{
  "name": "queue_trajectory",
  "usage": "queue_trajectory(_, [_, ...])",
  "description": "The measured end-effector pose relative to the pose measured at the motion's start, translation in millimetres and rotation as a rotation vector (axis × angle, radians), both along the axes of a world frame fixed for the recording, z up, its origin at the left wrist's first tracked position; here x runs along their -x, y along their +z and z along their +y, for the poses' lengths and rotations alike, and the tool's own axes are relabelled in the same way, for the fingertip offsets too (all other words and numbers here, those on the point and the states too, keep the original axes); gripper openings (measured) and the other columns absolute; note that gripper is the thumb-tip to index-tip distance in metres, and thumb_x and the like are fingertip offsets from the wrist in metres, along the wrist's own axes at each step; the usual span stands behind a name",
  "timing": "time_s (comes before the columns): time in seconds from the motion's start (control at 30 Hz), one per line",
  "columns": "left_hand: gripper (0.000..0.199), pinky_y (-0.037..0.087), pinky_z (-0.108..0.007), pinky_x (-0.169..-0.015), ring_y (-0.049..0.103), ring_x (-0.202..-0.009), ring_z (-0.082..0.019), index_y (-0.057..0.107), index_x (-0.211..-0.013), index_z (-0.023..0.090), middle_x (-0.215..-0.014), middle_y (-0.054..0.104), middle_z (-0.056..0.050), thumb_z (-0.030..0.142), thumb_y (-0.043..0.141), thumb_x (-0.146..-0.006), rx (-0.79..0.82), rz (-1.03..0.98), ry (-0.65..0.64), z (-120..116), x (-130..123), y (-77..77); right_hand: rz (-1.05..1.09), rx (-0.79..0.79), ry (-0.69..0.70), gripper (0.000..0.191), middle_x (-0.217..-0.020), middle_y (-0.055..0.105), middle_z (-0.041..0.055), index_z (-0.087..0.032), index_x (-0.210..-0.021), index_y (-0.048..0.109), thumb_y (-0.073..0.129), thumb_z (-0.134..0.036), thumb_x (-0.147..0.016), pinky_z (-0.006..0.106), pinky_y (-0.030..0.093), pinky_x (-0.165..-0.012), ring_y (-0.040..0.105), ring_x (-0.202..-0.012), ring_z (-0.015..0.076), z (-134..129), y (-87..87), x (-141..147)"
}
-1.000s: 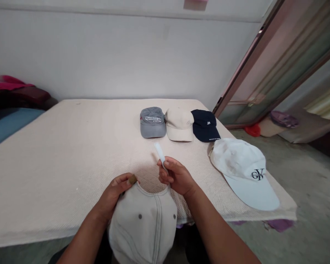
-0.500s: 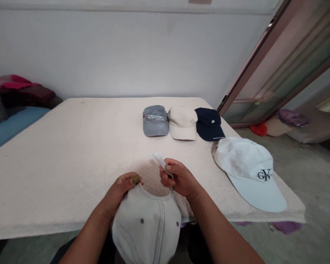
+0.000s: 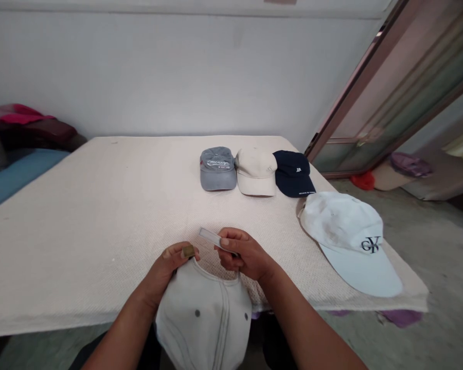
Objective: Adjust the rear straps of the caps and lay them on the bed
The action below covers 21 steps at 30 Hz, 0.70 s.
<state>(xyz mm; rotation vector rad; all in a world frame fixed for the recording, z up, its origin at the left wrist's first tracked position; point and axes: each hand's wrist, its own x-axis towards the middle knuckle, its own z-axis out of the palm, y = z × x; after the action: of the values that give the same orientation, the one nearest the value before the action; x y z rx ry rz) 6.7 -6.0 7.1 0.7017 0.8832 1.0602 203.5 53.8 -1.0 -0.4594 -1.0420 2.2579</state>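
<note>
A pale cap (image 3: 204, 318) with dark eyelets and a curved rear opening is held over the table's front edge. My left hand (image 3: 170, 267) pinches the brass buckle (image 3: 188, 251) at the left side of that opening. Between the thumb and fingers of my right hand (image 3: 243, 252) is the cap's strap (image 3: 210, 237), its free end pointing left toward the buckle. Strap and buckle are apart.
A grey cap (image 3: 218, 169), a beige cap (image 3: 256, 172) and a navy cap (image 3: 294, 173) stand in a row toward the back of the cloth-covered table (image 3: 81, 221). A larger white cap (image 3: 343, 226) lies at the right edge.
My right hand has moved left and slightly down with the strap, bringing its free end closer to the buckle. The held cap has shifted slightly left.
</note>
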Motion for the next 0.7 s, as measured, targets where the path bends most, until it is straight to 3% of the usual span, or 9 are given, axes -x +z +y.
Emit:
queue_trajectory(0.17, [0.016, 0.035, -0.02, -0.051, 0.048, -0.055, -0.01, 0.064, -0.071, 0.014, -0.065, 0.057, -0.001, 0.029, 0.064, -0.074, 0.039, 0.006, -0.001, -1.4, 0.9, 2.3, -0.006, 0.009, -0.075, 0.021, -0.061, 0.054, -0.0025, -0.016, -0.071, 0.051, 0.065, -0.029, -0.079, 0.02, 0.02, -0.043, 0.036, -0.042, 0.0035, 2.1, 1.0, -5.8])
queue_trajectory(0.4, [0.016, 0.035, -0.02, -0.049, 0.048, -0.052, -0.01, 0.064, -0.069, 0.014, -0.063, 0.056, 0.0, 0.029, 0.067, -0.072, 0.061, 0.024, -0.001, 0.0, 0.4, 5.8, -0.003, -0.004, -0.016, 0.013, -0.049, 0.044, -0.0083, -0.017, -0.081, 0.053, 0.06, -0.029, -0.082, 0.019, 0.017, -0.041, 0.021, -0.037, 0.0022, 3.2, 3.4, -9.2])
queue_trajectory(0.7, [0.011, 0.041, -0.021, -0.058, 0.055, -0.06, -0.011, 0.067, -0.074, 0.016, -0.07, 0.065, -0.001, 0.027, 0.07, -0.072, 0.087, 0.001, 0.041, -0.7, 1.1, -2.3, -0.123, -0.045, 0.062, 0.018, -0.048, 0.044, -0.0084, -0.016, -0.08, 0.053, 0.062, -0.032, -0.081, 0.019, 0.017, -0.04, 0.025, -0.037, 0.0021, 1.9, 4.8, -2.7])
